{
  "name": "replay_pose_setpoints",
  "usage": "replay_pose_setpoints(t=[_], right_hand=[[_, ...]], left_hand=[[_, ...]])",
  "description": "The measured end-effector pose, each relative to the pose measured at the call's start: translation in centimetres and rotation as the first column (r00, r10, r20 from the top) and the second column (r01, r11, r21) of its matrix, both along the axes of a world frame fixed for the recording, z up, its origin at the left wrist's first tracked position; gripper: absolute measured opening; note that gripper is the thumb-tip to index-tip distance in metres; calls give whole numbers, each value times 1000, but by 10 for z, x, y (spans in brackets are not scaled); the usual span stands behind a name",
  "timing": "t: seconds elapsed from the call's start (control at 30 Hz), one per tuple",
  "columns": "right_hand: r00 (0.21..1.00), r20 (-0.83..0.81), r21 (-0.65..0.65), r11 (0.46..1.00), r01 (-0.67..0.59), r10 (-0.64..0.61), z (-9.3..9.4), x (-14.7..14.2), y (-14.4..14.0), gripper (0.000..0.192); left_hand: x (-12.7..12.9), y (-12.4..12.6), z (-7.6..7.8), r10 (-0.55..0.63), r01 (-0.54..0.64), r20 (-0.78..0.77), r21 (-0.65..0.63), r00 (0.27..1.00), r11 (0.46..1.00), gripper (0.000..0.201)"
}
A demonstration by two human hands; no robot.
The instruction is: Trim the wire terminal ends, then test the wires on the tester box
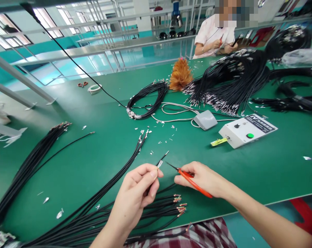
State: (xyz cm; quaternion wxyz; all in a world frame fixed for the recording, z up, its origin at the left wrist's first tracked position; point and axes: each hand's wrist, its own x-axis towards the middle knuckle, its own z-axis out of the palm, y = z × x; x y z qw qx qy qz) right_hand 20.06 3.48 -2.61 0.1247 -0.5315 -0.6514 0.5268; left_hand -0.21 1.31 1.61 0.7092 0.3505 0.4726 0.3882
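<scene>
1. The left hand (139, 191) pinches a thin black wire (161, 160) tight near its tip, just above the bundle of black wires (156, 206).
2. The right hand (201, 179) grips small orange snips (189, 179), just right of that bundle.
3. The white box (246, 131) sits far past the bundle.

A cable-assembly factory floor: a long green workbench (261, 172) strewn with black wire bundles (230, 86), a tester box (246, 131) at right, and metal racking (99, 48) upper left.
</scene>
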Motion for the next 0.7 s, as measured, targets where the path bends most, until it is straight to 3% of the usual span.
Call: replay_pose_setpoints(t=[0.1,0.27,0.37,0.6,0.7], right_hand=[[954,-282,-36,995,91,-98,5,-5,-1,38],[705,-643,-81,942,326,-299,15,-33,-7,27],[628,-681,-109,900,422,-377,16,-44,-8,26],[615,-647,-62,835,546,-450,16,-48,-9,26],[599,-673,-107,858,502,-434,14,-48,-11,27]], left_hand=[[3,-1,-2,-13,13,-16,-6,1000,1000,19],[12,-5,-9,-14,13,-76,-11,997,1000,23],[14,-6,-11,-16,16,-107,7,994,1000,25],[17,-4,-19,73,-57,-139,113,988,992,25],[11,-2,-20,-80,81,-46,19,996,997,23]])
